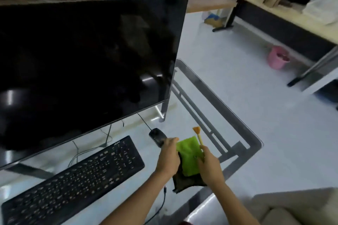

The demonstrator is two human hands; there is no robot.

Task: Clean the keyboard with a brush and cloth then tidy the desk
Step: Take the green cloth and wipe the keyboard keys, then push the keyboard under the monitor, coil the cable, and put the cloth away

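Note:
A black keyboard (pixel 73 179) lies slanted on the glass desk (pixel 252 142) below the monitor. To its right a green cloth (pixel 188 155) rests on a dark pad (pixel 184 181) near the desk's right edge. My left hand (pixel 169 157) grips the cloth's left edge. My right hand (pixel 210 166) pinches the cloth's right side and also holds a small yellow brush (pixel 198 136), whose orange bristles point away from me.
A black mouse (pixel 157 136) sits just left of my left hand, its cable running under the large dark monitor (pixel 87 67). A pink bucket (pixel 278 57) stands on the floor under another table. A beige cushion (pixel 296 208) is at bottom right.

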